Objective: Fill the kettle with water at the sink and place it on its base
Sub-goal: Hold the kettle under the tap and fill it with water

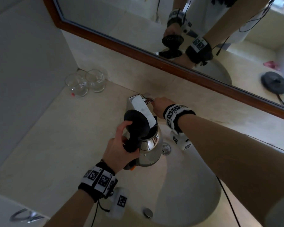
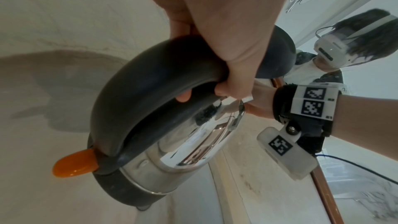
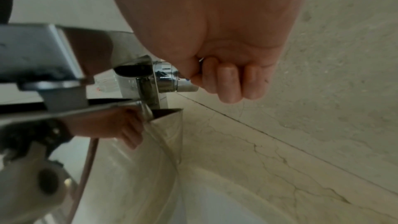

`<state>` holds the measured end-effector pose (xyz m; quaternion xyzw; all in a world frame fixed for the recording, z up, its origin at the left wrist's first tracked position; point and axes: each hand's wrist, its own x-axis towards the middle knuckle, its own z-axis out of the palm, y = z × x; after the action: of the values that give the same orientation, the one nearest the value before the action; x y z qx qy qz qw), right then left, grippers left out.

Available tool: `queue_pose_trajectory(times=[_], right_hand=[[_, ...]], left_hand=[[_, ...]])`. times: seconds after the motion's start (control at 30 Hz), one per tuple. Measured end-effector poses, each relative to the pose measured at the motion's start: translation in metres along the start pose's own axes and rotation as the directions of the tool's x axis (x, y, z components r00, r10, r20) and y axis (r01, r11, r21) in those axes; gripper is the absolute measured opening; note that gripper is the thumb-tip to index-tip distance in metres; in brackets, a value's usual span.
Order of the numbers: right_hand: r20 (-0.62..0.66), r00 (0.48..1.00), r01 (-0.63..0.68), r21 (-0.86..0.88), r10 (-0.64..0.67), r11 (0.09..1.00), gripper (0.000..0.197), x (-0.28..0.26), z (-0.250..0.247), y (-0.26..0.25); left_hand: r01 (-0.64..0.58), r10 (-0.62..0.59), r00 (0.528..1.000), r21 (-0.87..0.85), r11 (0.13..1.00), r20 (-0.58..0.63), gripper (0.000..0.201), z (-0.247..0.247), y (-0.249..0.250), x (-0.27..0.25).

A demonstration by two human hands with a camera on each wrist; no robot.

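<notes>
A steel kettle (image 1: 150, 150) with a black handle (image 2: 137, 94) and orange switch (image 2: 73, 164) hangs over the sink basin (image 1: 195, 185). Its black lid (image 1: 136, 121) stands raised, and the mouth sits under the chrome tap spout (image 1: 140, 108). My left hand (image 1: 120, 145) grips the handle, fingers curled round it (image 2: 226, 43). My right hand (image 1: 161, 105) grips the tap's chrome side lever (image 3: 172, 81), fingers (image 3: 230, 83) wrapped over it. The black round kettle base (image 1: 275, 82) shows only as a reflection in the mirror, on the counter to the right.
Two clear glasses (image 1: 85, 82) stand in the back left corner of the beige stone counter (image 1: 47, 136). A wood-framed mirror (image 1: 138, 45) runs along the wall behind the tap. The drain plug (image 1: 166, 147) sits in the basin, and a chrome knob (image 1: 148, 212) at its near rim.
</notes>
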<state>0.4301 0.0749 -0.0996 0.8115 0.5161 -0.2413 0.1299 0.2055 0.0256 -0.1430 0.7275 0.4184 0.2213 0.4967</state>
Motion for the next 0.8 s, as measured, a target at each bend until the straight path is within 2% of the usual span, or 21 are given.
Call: queue_pose_trajectory(times=[0.8], right_hand=[[-0.015, 1.000, 0.000, 0.008, 0.000, 1.000, 0.023, 0.0037, 0.0040, 0.0003]], left_hand=[[-0.010, 0.010, 1.000, -0.026, 1.000, -0.018, 0.091, 0.0015, 0.0008, 0.0004]])
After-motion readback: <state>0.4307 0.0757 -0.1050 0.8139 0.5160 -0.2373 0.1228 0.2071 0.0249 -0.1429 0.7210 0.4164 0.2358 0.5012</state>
